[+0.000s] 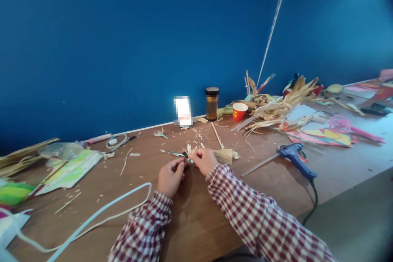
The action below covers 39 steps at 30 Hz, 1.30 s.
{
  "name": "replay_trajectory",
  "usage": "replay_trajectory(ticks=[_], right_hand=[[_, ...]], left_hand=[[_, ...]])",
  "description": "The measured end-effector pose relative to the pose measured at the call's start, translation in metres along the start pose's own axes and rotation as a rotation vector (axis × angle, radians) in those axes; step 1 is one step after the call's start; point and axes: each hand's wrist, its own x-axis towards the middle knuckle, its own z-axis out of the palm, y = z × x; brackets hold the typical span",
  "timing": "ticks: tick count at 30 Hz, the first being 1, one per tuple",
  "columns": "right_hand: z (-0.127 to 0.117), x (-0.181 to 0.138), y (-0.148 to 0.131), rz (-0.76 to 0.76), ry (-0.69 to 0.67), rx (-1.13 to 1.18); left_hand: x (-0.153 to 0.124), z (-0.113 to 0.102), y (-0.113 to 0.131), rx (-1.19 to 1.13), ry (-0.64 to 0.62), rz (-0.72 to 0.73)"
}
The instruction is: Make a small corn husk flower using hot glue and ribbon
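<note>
My left hand is closed around the handles of small scissors, whose blades point left over the brown table. Just to its right, my right hand pinches a small pale piece of dried husk at the scissors' pivot. A larger flat husk piece lies right beside my right hand. Both sleeves are red-and-white checked.
A blue glue gun with a black cord lies to the right. Behind stand a dark jar, a red paper cup and a heap of dried husks. A white cable loops at front left. Coloured papers lie at left.
</note>
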Motion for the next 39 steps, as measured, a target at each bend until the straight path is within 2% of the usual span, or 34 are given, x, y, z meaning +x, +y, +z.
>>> replay_trajectory(ticks=[6,9,13,18,24,31,39], right_hand=[[0.002,-0.003,-0.001,-0.064,-0.11,-0.031],[0.001,-0.005,-0.003,-0.045,-0.154,0.03],[0.0,-0.006,-0.005,-0.021,-0.188,0.132],[0.003,-0.004,-0.001,-0.034,-0.233,0.121],[0.005,-0.003,0.002,0.024,-0.279,0.203],[0.006,-0.003,0.002,-0.156,-0.183,0.04],[0.004,-0.002,0.003,-0.207,-0.174,0.001]], left_hand=[[0.004,-0.004,0.003,-0.254,-0.014,-0.139],[0.006,-0.006,0.003,-0.276,-0.048,-0.221],[0.006,-0.007,0.005,-0.27,-0.054,-0.255],[0.005,-0.006,0.0,-0.241,-0.052,-0.216],[0.008,-0.007,-0.008,-0.249,-0.023,-0.147],[0.008,-0.005,-0.009,-0.218,-0.014,-0.134],[0.006,-0.004,-0.005,-0.212,-0.024,-0.129]])
